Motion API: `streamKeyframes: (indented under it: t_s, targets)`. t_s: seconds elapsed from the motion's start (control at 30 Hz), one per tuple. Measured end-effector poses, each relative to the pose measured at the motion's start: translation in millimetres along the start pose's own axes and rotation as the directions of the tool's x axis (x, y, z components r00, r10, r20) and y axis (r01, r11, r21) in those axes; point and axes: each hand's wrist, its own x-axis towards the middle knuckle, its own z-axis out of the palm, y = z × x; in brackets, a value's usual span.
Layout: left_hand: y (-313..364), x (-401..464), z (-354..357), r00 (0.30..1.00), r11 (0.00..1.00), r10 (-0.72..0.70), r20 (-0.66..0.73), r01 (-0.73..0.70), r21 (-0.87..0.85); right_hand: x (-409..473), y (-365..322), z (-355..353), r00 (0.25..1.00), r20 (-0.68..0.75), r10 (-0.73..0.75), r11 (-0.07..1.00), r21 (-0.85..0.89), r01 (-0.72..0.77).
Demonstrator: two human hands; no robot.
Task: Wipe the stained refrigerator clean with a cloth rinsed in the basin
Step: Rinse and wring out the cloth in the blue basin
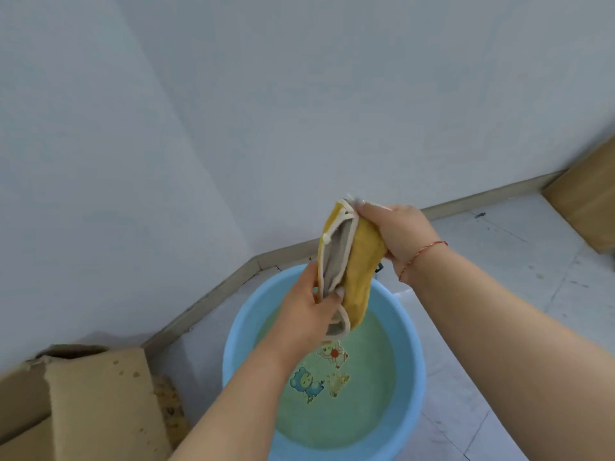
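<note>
A yellow cloth point(361, 261) with a grey inner side and pale edging hangs above a light blue basin point(239, 337). My right hand point(396, 232) grips its upper end. My left hand point(307, 309) pinches its lower grey part. The basin stands on the floor in a wall corner and holds greenish water; cartoon figures show on its bottom. The refrigerator is out of view.
A torn cardboard box point(96, 404) with spots on it lies at the lower left, close to the basin. Another brown box point(585, 201) stands against the wall at the right. White floor tiles point(519, 261) with small marks spread to the right.
</note>
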Motion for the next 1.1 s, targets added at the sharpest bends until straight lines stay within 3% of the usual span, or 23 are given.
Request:
streamKeyframes:
  t_s: [0.07,0.23,0.4,0.47,0.57,0.67,0.77,0.87,0.97,1.03,1.1]
  targets:
    - [33.3,-5.4,-2.7,0.998,0.996,-0.039,-0.042,0.035,-0.087,-10.3,-22.9,-7.9,0.991,0.085,0.103,0.976,0.184,-0.117]
    - [130.6,-15.2,-8.4,0.99,0.942,-0.137,-0.045,0.116,-0.316,-60.7,-69.8,-29.8,0.941,0.273,0.199,0.979,-0.014,-0.203]
    - [230.3,-20.5,-13.1,0.982,0.949,-0.177,-0.067,0.152,-0.277,-78.9,-157.4,-74.3,0.989,0.048,0.14,0.972,0.184,-0.147]
    - [274.9,-19.7,-9.1,0.976,0.929,-0.206,-0.069,0.173,-0.327,-92.0,-191.2,-93.6,0.989,0.071,0.127,0.968,0.209,-0.14]
    - [338.5,-19.2,0.5,0.979,0.917,-0.167,-0.117,0.11,-0.384,-113.9,-221.8,-112.6,0.978,0.142,0.151,0.986,0.05,-0.16]
    - [386.6,-18.3,11.2,0.983,0.923,-0.117,-0.143,0.054,-0.382,-130.6,-260.1,-142.4,0.998,0.019,0.068,0.996,0.062,-0.069]
    - [428.1,-18.6,23.4,0.983,0.878,-0.162,-0.085,0.104,-0.468,-143.7,-305.7,-170.3,0.997,0.028,-0.075,0.994,0.088,0.072]
    - [461.3,-16.1,32.3,0.992,0.846,-0.118,0.035,0.119,-0.519,-155.2,-337.9,-192.0,0.977,0.015,-0.214,0.949,-0.232,0.212]
    - [482.5,-16.9,40.4,0.985,0.955,0.034,0.171,0.018,-0.297,-162.9,-355.9,-214.2,0.915,-0.052,-0.4,0.695,-0.668,0.266]
    - [497.1,-19.9,51.4,0.979,0.99,0.143,0.142,-0.144,-0.001,-171.6,-365.6,-227.6,0.866,-0.083,-0.493,0.587,-0.767,0.26]
    - [511.5,-20.0,60.2,0.947,0.901,0.31,0.088,-0.321,0.291,-179.5,-374.6,-239.8,0.851,-0.114,-0.512,0.552,-0.803,0.224]
